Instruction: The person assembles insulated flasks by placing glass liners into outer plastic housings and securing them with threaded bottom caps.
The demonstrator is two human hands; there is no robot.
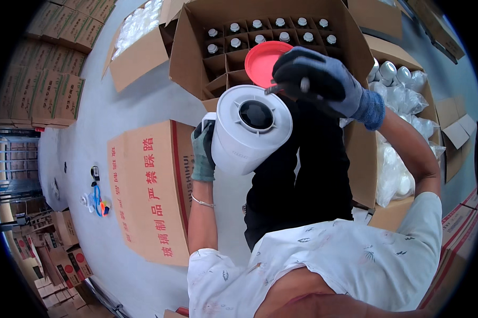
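Observation:
My left hand [202,153], in a grey-green glove, grips the side handle of a white jug [241,148]. The jug is tilted, with a ribbed round end and a black centre turned up towards me. Just above its right rim is my right hand [323,79], in a blue-grey glove with a dark palm. Its fingers are curled around a thin dark metal tool [271,90], and its full shape is hidden by the glove. A red round dish [262,61] sits behind the right fingers, over the carton dividers; whether the hand touches it cannot be told.
An open carton [188,50] ahead holds several white-capped bottles [257,24] in divided cells. Bagged white containers [400,100] fill a carton at right. A closed carton [143,196] lies left. A tape measure and blue item [97,199] rest on the floor; stacked cartons [53,79] stand farther left.

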